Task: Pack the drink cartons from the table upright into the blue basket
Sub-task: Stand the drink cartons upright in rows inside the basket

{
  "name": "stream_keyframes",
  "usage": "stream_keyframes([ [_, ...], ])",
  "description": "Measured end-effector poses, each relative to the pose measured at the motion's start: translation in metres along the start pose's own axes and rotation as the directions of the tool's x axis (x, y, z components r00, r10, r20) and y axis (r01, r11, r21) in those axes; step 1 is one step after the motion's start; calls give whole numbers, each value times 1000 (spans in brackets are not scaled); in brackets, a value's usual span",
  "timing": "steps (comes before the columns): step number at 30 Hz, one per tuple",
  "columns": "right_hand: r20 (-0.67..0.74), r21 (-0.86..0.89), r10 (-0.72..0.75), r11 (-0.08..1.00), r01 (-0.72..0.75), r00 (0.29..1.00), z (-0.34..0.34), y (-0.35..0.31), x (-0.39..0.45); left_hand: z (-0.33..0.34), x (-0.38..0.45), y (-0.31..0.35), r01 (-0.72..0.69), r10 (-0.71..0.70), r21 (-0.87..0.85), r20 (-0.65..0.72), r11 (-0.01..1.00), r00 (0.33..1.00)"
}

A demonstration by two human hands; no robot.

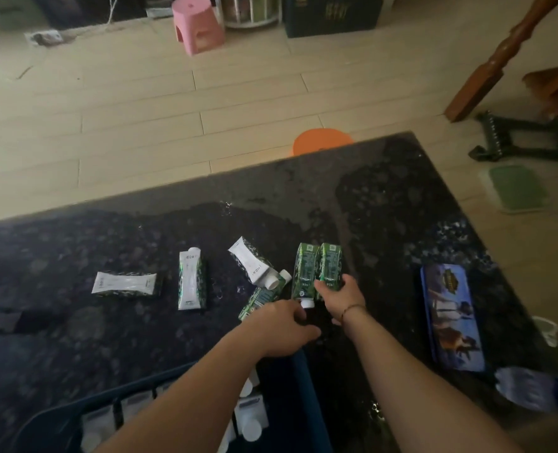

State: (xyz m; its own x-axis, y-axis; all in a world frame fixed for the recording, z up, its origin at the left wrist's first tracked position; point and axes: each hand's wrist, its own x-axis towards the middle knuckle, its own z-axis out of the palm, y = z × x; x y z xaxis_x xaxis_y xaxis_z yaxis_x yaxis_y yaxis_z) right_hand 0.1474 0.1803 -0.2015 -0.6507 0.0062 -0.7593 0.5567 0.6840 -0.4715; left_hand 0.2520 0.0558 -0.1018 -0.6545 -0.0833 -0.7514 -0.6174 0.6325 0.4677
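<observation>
Table [385, 197], dark speckled stone, took up most of the view, with pale wood floor [140, 125] beyond it. Blue basket [290, 387] sat at the near edge under your left forearm, and white-capped cartons [249, 416] stood upright inside it already. Blue printed box [450, 318] lay flat on the right side of the table, well apart from the cartons. Pink stool [195, 22] stood on the floor far back; an orange stool top [321, 143] peeked out past the far table edge.

Your right hand [339, 297] gripped the lower end of one green carton [330, 268], fingers curled around it. A second green carton [304, 276] lay touching its left side, cap toward you. Your left hand [280, 328] hovered just at that carton's white cap [307, 302], fingers curled loosely; you could not tell whether it held anything, the fingertips were hidden.

Four more cartons lay on their sides to the left: a tilted white-faced carton [251, 263], a green one [259, 299] partly under it and beside your left hand, a carton lying lengthwise [191, 279], and the leftmost carton [125, 284] lying crosswise.
</observation>
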Motion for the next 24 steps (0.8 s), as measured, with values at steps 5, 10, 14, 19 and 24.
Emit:
stream_keyframes([
  [5, -97, -118, -54, 992, 43, 994, -8, 0, 4, -4, 0, 1, -26, 28, -96, 18, 995, 999],
  [10, -34, 185, -10, 983, 16, 999, -57, -12, -70, -2, -16, 11, -317, 337, 114, -330, 942, 882],
  [14, 119, 408, -74, 913, 20, 990, -95, -8, -176, 6, -40, 23, -448, 675, 513, -453, 732, 583],
  [19, 265, 405, -114, 914, -3, 958, -106, 10, -265, 20, -89, 18, -650, 834, 527, -401, 548, 378],
  [24, 282, -59, -466, 864, 500, 839, -75, 31, -301, 50, -142, -24, -643, 723, 347, -451, 683, 524],
])
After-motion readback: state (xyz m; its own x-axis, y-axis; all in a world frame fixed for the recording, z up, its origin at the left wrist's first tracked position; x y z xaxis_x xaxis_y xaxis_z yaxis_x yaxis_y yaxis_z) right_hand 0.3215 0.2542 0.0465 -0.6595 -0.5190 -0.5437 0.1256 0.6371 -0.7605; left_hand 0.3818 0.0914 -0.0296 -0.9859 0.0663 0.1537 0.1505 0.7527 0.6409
